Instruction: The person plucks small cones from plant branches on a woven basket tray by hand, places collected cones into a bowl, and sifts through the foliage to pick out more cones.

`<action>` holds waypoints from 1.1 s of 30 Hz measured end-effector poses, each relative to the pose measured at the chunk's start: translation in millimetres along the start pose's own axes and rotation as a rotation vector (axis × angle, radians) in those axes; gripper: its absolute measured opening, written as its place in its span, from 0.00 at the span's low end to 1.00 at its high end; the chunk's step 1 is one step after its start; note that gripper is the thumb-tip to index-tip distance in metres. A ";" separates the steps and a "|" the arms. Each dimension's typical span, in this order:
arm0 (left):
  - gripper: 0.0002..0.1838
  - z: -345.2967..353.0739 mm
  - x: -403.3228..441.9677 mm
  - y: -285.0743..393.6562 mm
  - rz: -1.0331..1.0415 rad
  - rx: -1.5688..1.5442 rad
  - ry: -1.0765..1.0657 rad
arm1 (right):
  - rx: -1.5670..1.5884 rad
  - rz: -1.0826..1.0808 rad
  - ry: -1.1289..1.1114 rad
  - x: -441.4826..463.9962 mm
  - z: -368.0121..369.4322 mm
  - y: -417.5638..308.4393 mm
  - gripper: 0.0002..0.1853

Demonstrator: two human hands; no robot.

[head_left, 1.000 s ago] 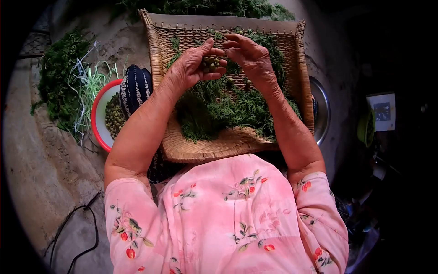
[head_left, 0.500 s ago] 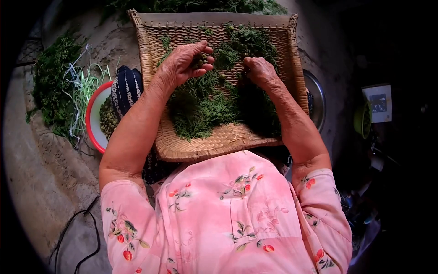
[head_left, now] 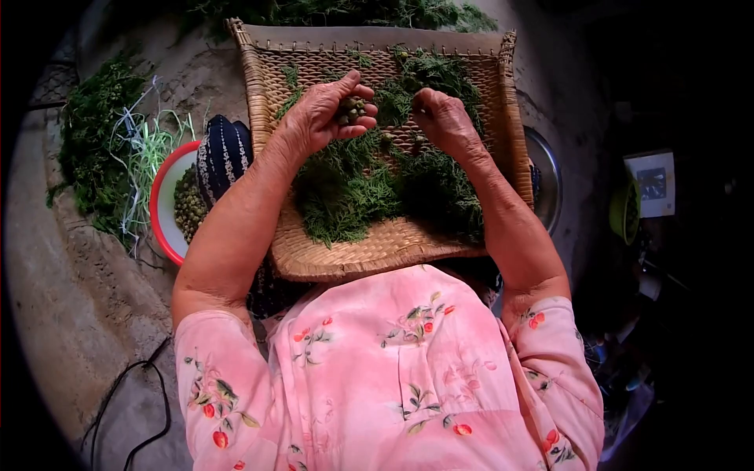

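Green leafy sprigs [head_left: 345, 208] lie across a woven wicker tray [head_left: 353, 255] in front of me. Above the tray's upper middle, my left hand [head_left: 326, 114] is turned palm up and curled round several small green cones [head_left: 351, 111]. Just to its right, my right hand [head_left: 444, 118] is over the sprigs with its fingertips pinched together. Whatever lies between those fingertips is too small to make out. The two hands are apart.
A red-rimmed bowl [head_left: 155, 210] of small cones stands left of the tray, beside pale plastic strips [head_left: 149, 161] and a green heap [head_left: 98, 141]. A metal basin [head_left: 552, 184] shows at the right. A black cable [head_left: 166, 400] lies lower left.
My right hand went from half open beside my left hand down to the sprigs on the right, its fingers closing, then rose slightly. My left hand kept its cones.
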State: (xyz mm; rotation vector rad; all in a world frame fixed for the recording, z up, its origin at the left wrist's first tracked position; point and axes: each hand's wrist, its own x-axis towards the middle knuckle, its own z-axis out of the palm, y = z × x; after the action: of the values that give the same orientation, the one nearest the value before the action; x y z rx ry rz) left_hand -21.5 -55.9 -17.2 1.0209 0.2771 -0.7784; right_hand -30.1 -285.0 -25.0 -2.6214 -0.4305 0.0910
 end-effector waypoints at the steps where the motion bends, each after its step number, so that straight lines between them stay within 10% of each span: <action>1: 0.27 0.5 -0.2 -0.7 -0.004 -0.010 -0.004 | 0.000 0.001 0.000 2.8 -2.0 -7.5 0.06; 7: 0.25 5.3 -5.1 1.3 -0.035 -0.063 -0.030 | 0.790 -0.104 -0.068 11.1 -14.5 -49.2 0.10; 17: 0.20 -0.2 1.5 -0.1 -0.015 -0.008 0.034 | -0.307 0.009 -0.396 -12.0 0.0 -6.1 0.08; 33: 0.21 -6.0 3.6 -1.5 0.019 -0.130 0.096 | -0.062 -0.067 -0.325 -6.8 36.1 -29.1 0.09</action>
State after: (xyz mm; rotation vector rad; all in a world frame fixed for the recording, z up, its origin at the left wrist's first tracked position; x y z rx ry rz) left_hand -19.2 -52.9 -23.3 0.9380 0.3950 -0.6863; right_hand -49.9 -246.7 -43.3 -2.6553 -0.6403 0.4929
